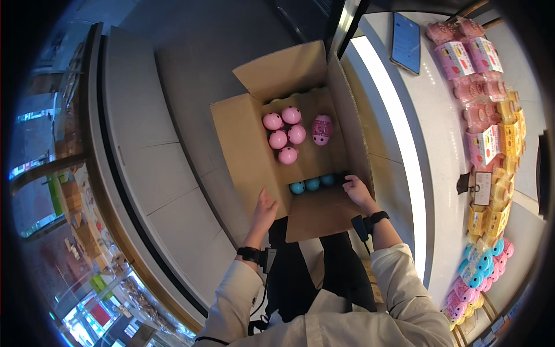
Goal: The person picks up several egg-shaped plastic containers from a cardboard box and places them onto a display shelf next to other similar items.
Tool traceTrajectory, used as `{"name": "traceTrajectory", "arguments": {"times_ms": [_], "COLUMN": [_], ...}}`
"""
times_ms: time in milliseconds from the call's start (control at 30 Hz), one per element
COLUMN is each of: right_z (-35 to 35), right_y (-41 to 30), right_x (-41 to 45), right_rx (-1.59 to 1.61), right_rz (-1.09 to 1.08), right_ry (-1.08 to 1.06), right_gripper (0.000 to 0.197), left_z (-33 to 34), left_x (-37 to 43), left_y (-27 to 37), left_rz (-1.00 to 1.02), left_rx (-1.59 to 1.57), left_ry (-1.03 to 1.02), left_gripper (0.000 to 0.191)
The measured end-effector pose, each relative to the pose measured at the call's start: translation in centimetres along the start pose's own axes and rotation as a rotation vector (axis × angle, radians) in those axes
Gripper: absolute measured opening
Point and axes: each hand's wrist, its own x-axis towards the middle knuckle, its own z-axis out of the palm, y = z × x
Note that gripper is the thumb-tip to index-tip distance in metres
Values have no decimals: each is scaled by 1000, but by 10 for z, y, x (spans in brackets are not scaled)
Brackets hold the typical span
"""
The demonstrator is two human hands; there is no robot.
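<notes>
An open cardboard box (249,143) stands before me with its flaps spread. On a cardboard sheet (312,165) inside it, several pink round-topped plastic containers (278,139) stand grouped at the left. A pink container with a clear middle (322,130) lies on its side at the right. Blue containers (312,184) show below the sheet's near edge. My left hand (265,210) is at the box's near left flap, fingers apart and holding nothing. My right hand (356,189) is by the near right corner with its fingers curled; whether it grips anything is unclear.
At the right, a white counter (427,143) bears a smartphone (406,43), rows of pink and yellow packages (482,147), a small clipped sign (482,188) and blue and pink containers (483,262). A glass display case (93,173) stands at the left beyond a pale ledge.
</notes>
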Motion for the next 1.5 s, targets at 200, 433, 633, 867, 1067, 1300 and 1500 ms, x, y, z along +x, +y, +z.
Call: {"name": "traceTrajectory", "arguments": {"times_ms": [200, 433, 633, 867, 1067, 1300, 1500], "right_z": [34, 76, 87, 132, 128, 108, 83], "right_y": [-3, -11, -16, -11, -52, -47, -73], "right_x": [98, 168, 221, 275, 270, 247, 151], "right_rx": [1010, 1128, 1078, 672, 1167, 696, 977], "right_rz": [224, 251, 252, 81, 212, 261, 179], "right_ry": [-1, 203, 233, 521, 260, 407, 277], "right_gripper": [56, 62, 73, 75, 77, 76, 49], "left_z": [33, 52, 70, 68, 38, 0, -13], "left_x": [140, 203, 221, 210, 158, 111, 54], "left_y": [11, -17, -37, -45, -17, 11, 37], "left_rz": [441, 417, 402, 432, 443, 345, 252], "left_rx": [646, 1064, 1169, 1011, 730, 409, 358], "left_ry": [-131, -289, -266, -267, -145, -27, 15], "left_gripper": [65, 73, 73, 74, 73, 74, 73]}}
